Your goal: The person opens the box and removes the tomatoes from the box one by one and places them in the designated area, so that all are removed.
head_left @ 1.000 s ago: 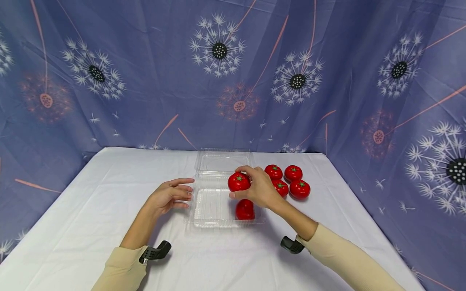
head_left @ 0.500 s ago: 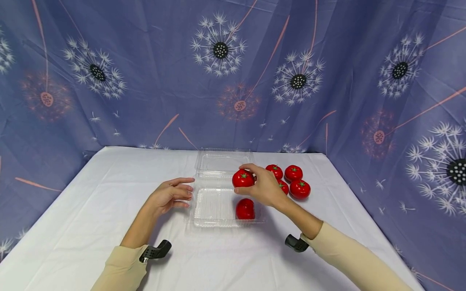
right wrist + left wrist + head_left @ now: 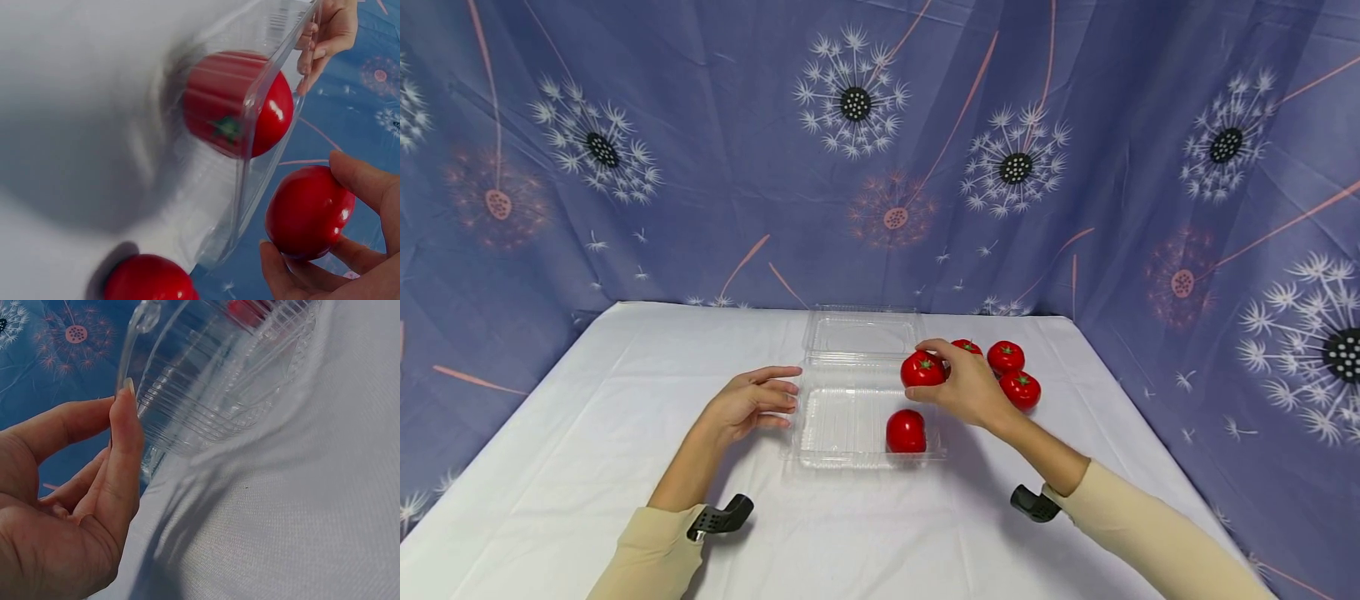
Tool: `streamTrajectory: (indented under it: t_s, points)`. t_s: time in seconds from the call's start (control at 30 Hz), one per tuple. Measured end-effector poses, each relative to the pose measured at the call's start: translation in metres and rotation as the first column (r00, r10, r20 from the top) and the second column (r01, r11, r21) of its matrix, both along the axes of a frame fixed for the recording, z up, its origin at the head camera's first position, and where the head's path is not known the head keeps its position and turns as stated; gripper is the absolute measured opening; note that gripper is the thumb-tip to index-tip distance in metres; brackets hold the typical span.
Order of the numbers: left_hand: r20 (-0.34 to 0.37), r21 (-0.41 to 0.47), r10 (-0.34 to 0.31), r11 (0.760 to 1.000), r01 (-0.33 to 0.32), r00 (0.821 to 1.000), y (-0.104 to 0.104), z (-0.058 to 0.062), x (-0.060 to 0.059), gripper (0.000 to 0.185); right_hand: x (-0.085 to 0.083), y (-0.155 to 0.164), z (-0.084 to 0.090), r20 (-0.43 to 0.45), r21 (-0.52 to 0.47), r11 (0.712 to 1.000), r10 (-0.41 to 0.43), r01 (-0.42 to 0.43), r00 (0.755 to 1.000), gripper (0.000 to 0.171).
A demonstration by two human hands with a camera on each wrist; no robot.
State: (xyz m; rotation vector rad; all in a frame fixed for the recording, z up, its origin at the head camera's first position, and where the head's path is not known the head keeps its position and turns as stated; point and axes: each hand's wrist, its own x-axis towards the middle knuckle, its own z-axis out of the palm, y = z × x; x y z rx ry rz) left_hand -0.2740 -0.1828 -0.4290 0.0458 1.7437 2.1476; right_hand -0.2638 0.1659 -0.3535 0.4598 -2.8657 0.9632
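Red tomato, gripped between curled fingers and thumb of the right hand, sits raised over the far right corner of the clear plastic clamshell tray, the hand being on the tray's right side and the nearer of the two to the fruit. Left hand lies with relaxed, straight fingers touching the tray's left rim, holding nothing. One tomato in the tray occupies the near right corner; its hinged lid lies open behind, and three loose tomatoes rest on the white cloth just right of the hand.

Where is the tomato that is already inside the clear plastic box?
In the head view, the tomato sits in the near right corner of the clear box, just below the right hand, which holds another tomato.
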Motion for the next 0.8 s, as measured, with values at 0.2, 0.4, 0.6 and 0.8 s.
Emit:
streamTrajectory:
  t_s: [0.2,0.4,0.6,0.8]
  points:
    - [0.012,-0.009,0.006,1.0,-0.006,1.0,0.0,0.001,0.0,0.064,0.001,0.014,-0.001,0.003,0.007,1.0,-0.028,0.028,1.0,0.068]
    - [0.014,-0.023,0.004,1.0,-0.004,1.0,0.0,0.001,0.0,0.067,0.003,0.03,-0.004,-0.023,0.025,0.999,-0.044,0.045,0.999,0.066]
    - [0.017,-0.021,0.005,1.0,-0.004,1.0,-0.001,0.001,0.0,0.066,0.004,0.041,-0.006,-0.012,0.021,0.999,-0.025,0.025,1.0,0.064]
    - [0.015,-0.02,0.007,1.0,-0.007,1.0,-0.001,0.0,0.0,0.066,0.006,0.05,-0.006,0.021,0.039,0.999,-0.024,0.023,0.999,0.065]
